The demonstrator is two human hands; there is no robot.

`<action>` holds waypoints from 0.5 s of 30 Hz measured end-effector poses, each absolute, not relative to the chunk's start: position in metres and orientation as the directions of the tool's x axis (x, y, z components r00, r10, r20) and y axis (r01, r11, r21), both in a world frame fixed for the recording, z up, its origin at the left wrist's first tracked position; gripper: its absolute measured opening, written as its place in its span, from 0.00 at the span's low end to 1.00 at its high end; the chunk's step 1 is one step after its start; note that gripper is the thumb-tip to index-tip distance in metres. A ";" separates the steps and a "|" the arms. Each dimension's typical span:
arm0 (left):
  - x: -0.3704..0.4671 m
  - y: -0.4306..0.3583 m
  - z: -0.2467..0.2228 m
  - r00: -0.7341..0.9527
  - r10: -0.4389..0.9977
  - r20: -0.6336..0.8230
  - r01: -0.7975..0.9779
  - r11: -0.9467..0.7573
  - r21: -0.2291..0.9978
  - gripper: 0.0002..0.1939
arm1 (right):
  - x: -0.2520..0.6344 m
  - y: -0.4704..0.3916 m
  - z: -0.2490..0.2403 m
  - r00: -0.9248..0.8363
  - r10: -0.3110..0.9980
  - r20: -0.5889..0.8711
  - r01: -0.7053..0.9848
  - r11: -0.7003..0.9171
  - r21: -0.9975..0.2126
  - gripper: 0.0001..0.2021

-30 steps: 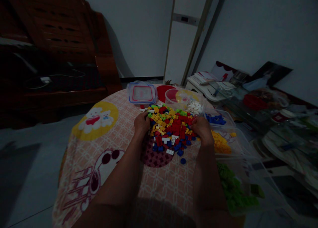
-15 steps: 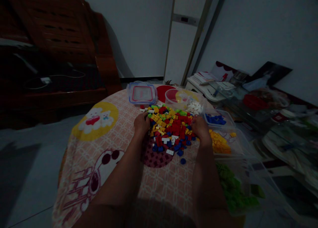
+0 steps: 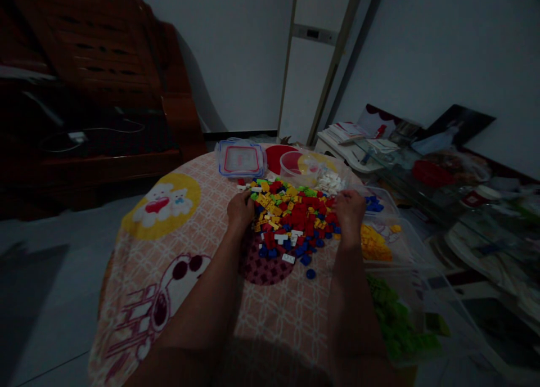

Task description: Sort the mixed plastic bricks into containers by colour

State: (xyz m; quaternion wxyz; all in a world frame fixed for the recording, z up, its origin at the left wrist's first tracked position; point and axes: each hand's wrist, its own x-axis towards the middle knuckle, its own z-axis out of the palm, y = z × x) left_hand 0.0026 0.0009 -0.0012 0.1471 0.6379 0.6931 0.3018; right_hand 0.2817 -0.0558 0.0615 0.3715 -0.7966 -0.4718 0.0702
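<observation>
The left hand point(image 3: 240, 211) is where it was, fingers curled in against the left edge of the brick pile point(image 3: 289, 207); how far they are open, and whether a brick is between them, I cannot tell. Beyond it on the cloth-covered counter point(image 3: 202, 201) lies the lidded box point(image 3: 241, 157), unmoved. The pile, mostly red and yellow with blue and white at its near side, sits between the 2 hands and looks much the same, with 1 blue disc point(image 3: 311, 274) loose in front. Behind it stand the round tub point(image 3: 291, 176) and, to its right, the white bricks point(image 3: 330, 181). The change is on the right: the right hand point(image 3: 351, 211) has shifted outward from the pile, baring a few blue bricks at that edge and covering part of the blue tub point(image 3: 390, 207). That suggests its part of the handling has moved toward the sorted colours. Its fingers are partly bent; any brick in them is hidden. Farther right and nearer are the yellow bricks point(image 3: 374, 243), then the green bricks point(image 3: 392, 319), each in a clear tub.
</observation>
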 end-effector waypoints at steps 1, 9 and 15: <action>0.003 0.001 -0.001 -0.143 0.973 0.180 0.796 0.005 0.605 0.22 | 0.282 -0.057 0.065 0.576 0.773 0.266 0.694 -0.291 -0.658 0.24; 0.003 0.001 -0.001 -0.134 0.973 0.188 0.800 -0.006 0.600 0.22 | 0.285 -0.060 0.073 0.572 0.780 0.254 0.726 -0.337 -0.599 0.22; 0.003 0.000 0.001 -0.131 0.976 0.172 0.808 0.005 0.590 0.23 | 0.276 -0.062 0.066 0.307 0.952 0.010 0.851 -0.270 -0.452 0.13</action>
